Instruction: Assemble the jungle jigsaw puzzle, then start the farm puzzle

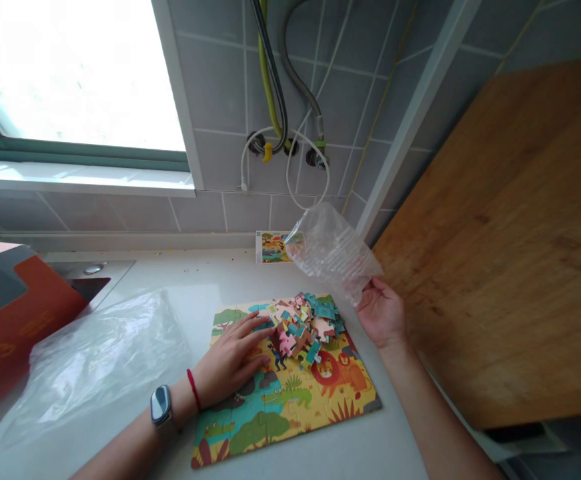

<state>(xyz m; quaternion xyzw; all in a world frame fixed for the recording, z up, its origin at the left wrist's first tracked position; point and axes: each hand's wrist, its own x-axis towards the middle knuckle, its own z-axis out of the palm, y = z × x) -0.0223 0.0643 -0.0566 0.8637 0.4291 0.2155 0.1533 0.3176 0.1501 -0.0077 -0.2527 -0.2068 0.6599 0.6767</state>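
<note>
My left hand (240,350) lies flat with its fingers apart on an assembled jigsaw puzzle (265,427) with a crocodile and lions on it. Its fingertips reach the edge of a heap of loose puzzle pieces (303,330) on the puzzle's upper part. At the right, beyond the board's edge, my right hand (383,310) pinches one corner of a clear plastic bag (333,250) and holds it up. The bag partly covers a small picture card (273,247) at the back of the counter.
Another clear plastic bag (115,337) lies on the white counter (200,280) to the left, beside an orange and grey box (15,320). Hoses (297,77) hang on the tiled wall. A wooden panel (515,247) stands at the right.
</note>
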